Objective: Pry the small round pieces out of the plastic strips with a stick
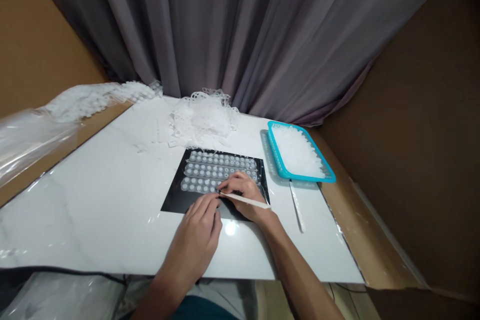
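A black mat (pixel 172 202) lies on the white table, bearing clear strips (pixel 204 170) with rows of round whitish pieces. My right hand (pixel 243 191) is closed round a thin white stick-like tool (pixel 249 201), whose dark tip touches the near edge of the strips. Close to that tip, my left hand (pixel 200 222) rests on the mat's front part with its fingers together. Whether anything small is under its fingertips cannot be seen. Part of the strips is hidden behind my right hand.
A turquoise basket (pixel 275 152) of small white pieces stands at the right, with another white tool (pixel 297 207) in front. Lacy white scraps (pixel 204 117) are heaped behind the mat. Plastic bags (pixel 86 102) lie at the left. Cardboard walls (pixel 412 135) flank the table (pixel 93 200); a curtain (pixel 210 25) hangs behind.
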The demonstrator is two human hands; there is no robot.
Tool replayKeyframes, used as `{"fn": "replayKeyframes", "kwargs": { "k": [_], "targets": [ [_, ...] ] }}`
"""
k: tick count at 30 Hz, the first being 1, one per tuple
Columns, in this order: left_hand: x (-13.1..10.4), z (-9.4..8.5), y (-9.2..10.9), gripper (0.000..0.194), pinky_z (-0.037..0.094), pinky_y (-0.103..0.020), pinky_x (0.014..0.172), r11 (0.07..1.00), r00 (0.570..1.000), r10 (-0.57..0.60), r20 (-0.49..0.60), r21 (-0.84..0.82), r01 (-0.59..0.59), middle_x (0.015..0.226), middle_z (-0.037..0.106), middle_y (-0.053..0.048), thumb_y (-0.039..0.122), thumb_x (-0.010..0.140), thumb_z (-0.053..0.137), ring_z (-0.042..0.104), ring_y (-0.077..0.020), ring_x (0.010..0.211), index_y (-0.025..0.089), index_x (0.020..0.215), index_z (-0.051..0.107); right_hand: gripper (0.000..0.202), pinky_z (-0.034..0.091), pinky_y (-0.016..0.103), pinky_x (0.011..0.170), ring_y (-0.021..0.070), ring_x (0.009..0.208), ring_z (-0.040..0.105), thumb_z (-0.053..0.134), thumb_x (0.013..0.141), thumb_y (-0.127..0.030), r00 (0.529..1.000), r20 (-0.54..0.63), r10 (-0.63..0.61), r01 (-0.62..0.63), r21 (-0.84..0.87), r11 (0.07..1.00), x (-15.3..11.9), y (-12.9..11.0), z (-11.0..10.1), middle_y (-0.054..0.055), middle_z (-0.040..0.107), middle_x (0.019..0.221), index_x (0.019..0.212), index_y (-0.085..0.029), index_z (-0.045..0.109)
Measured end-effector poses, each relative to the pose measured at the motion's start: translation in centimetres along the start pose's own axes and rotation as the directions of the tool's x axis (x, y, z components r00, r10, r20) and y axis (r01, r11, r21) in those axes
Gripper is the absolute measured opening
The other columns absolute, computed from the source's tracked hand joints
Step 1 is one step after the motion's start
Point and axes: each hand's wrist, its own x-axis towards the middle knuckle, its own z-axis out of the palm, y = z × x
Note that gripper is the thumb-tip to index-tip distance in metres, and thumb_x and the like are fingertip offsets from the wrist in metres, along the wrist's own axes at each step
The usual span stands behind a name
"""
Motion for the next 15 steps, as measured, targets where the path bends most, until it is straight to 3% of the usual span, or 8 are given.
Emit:
{"fn": "replayKeyframes", "kwargs": {
  "k": [7,15],
  "targets": [
    [0.0,0.2,-0.1,0.028,0.054,-0.049,0.114,1.0,1.0,0.0,-0.01,-0.003,0.0,0.14,0.069,-0.01,0.021,0.111,0.043,0.063,-0.0283,0.136,0.023,0.133,0.061,0.021,0.059,0.044,0.092,0.0282,0.103,0.074,0.083,0.094,-0.025,0.987,-0.061,0.147,-0.139,0.125,0.982,0.3,-0.6,0.3,0.004,0.086,0.102,0.075,-0.027,0.075],
    [0.0,0.0,0.3,0.025,0.056,-0.049,0.113,1.0,0.999,0.0,-0.039,0.003,0.0,0.139,0.07,-0.01,0.019,0.11,0.043,0.065,-0.0276,0.135,0.023,0.125,0.062,0.022,0.058,0.045,0.096,0.028,0.103,0.078,0.082,0.096,-0.031,0.956,-0.212,0.203,-0.168,0.171,0.971,0.8,-1.0,-0.2,0.006,0.086,0.099,0.076,-0.026,0.074]
  ]
}}
